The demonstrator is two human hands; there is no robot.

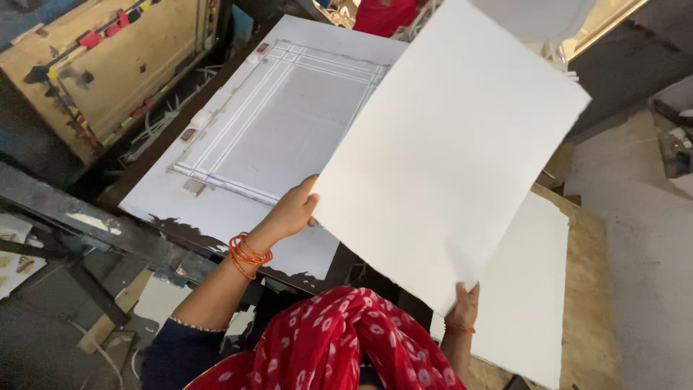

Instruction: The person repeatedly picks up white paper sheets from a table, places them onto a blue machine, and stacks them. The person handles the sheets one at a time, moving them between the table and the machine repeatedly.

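A large white paper sheet [451,144] is lifted and tilted in the air in front of me. My left hand [294,209], with orange bangles on the wrist, grips its left edge. My right hand [463,307] pinches its lower corner. Under the sheet's left side lies a grey printing bed [216,206] with a marked rectangle of taped lines [281,119]. A stack of white sheets [527,289] rests on a wooden board [588,245] to the right, below the lifted sheet.
A yellowish wooden frame [108,58] with red clips leans at the upper left. A dark metal bar [86,217] runs along the bed's near side. Bare concrete floor [642,217] lies to the right. My red patterned scarf [339,339] fills the bottom.
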